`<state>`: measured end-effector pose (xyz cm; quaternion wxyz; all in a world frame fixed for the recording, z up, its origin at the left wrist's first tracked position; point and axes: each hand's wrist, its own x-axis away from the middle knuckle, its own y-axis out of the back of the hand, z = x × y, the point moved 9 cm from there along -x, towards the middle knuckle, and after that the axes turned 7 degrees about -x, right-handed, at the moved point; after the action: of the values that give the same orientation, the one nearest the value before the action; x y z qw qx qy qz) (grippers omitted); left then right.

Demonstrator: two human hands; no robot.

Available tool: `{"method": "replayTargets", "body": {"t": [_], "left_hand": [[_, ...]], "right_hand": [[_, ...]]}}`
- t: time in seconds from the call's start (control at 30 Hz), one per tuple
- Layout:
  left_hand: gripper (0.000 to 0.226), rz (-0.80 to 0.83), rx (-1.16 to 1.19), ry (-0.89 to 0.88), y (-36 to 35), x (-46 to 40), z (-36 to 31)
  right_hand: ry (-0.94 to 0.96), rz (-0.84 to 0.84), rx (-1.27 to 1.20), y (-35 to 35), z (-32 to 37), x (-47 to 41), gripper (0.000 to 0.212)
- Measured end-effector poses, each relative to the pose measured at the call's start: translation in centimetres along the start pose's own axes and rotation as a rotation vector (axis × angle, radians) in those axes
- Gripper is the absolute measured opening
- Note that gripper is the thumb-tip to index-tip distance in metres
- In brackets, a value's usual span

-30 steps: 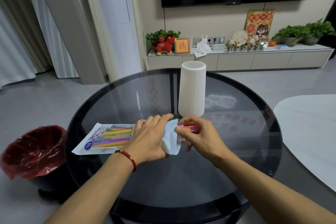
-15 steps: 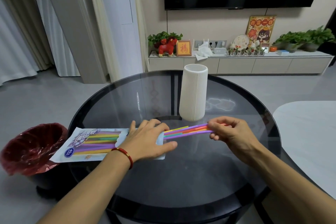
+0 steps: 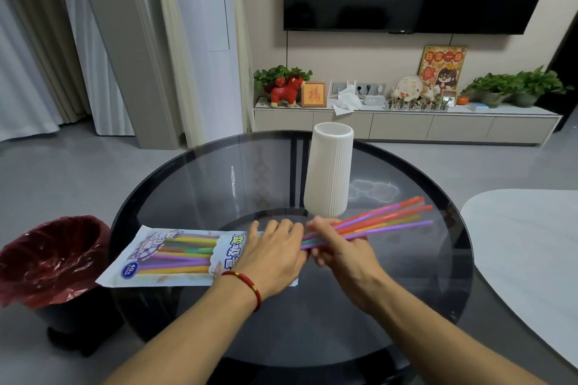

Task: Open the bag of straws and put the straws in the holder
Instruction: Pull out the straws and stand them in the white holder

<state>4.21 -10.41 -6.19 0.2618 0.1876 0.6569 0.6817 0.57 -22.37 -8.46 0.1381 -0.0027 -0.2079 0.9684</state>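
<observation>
The left hand (image 3: 275, 255) is laid flat, fingers spread, on the open end of the straw bag (image 3: 175, 255), apparently so that the packet is pinned to the glass table (image 3: 406, 300) while its contents are drawn out. The right hand (image 3: 339, 247) is closed around a bundle of straws (image 3: 383, 219), which is gripped near its left end and angled up and to the right, clear of the bag mouth and passing just in front of the base of the ribbed white holder (image 3: 330, 173). The held straws are seen as thin, straight tubes in orange, purple, yellow and green, fanned slightly at their far tips. More straws in the same colours are visible through the bag's clear window, lying flat and parallel; the bag itself is white with blue print and lies near the table's left edge. The holder stands upright behind the hands with nothing seen in its mouth, so the filling step is judged not yet begun. A red-lined bin (image 3: 47, 259) stands on the floor to the left.
</observation>
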Motion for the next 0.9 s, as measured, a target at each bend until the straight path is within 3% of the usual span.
{"method": "replayTargets", "body": {"t": [0.03, 0.13, 0.23, 0.43, 0.53, 0.63, 0.8, 0.9], "left_hand": [[0.029, 0.0, 0.007, 0.013, 0.1, 0.0, 0.1], [0.031, 0.053, -0.014, 0.061, -0.2, -0.1, 1.5], [0.031, 0.085, -0.035, 0.031, -0.9, 0.1, 1.7], [0.031, 0.05, -0.004, 0.033, -0.7, 0.2, 1.0], [0.035, 0.005, 0.009, 0.018, -0.2, 0.2, 0.2], [0.039, -0.011, 0.03, 0.012, -0.2, 0.2, 0.3], [0.058, 0.001, 0.11, 0.022, -1.1, 0.4, 2.0], [0.064, 0.031, 0.116, 0.028, -1.6, 0.6, 2.3]], "right_hand": [[0.05, -0.08, 0.041, 0.3, 0.5, -0.2, 0.019], [0.104, -0.247, 0.068, 2.5, 2.2, -0.9, 0.018], [0.088, -0.227, 0.025, 2.5, 1.9, -0.8, 0.023], [0.101, -0.169, 0.003, 0.7, 1.4, -0.7, 0.051], [0.167, -0.16, 0.138, -0.1, 1.6, -0.1, 0.043], [0.177, -0.257, 0.199, 1.2, 2.6, -0.1, 0.028], [0.312, -0.322, 0.353, 4.2, 9.8, 1.0, 0.022], [0.447, -0.332, 0.597, 4.3, 15.6, 1.4, 0.024]]}}
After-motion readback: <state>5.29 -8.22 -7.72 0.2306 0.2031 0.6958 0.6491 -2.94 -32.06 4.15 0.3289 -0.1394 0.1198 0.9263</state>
